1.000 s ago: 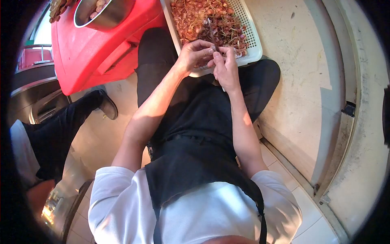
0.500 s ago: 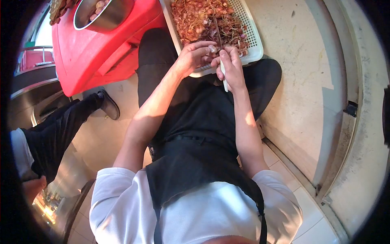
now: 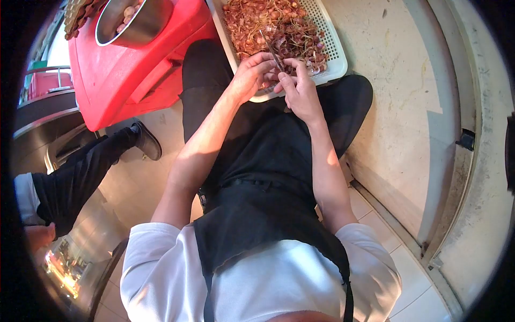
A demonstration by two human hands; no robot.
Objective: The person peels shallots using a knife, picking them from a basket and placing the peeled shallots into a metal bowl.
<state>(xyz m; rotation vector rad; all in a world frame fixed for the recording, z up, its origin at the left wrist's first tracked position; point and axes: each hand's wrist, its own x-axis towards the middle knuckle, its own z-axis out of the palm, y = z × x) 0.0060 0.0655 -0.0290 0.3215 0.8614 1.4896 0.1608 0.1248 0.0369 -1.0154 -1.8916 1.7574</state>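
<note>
My right hand is closed around a knife just above the near edge of a white perforated basket. The thin blade points up and to the left, and the handle is hidden in my palm. Close beside it, my left hand is curled, its fingertips meeting those of the right. Between its fingers there seems to be a small shallot, mostly covered. Reddish-brown shallots with stringy roots and loose skins fill the basket, with darker peelings on the right side.
To the left is a red plastic surface bearing a metal bowl of peeled bulbs. Another person's leg and dark shoe reach in from the left. A pale wall or panel stands at the right.
The knife has tilted leftward, and its white handle, visible before, is now covered by my right hand. The pale shallot at my left fingertips is now mostly hidden.
</note>
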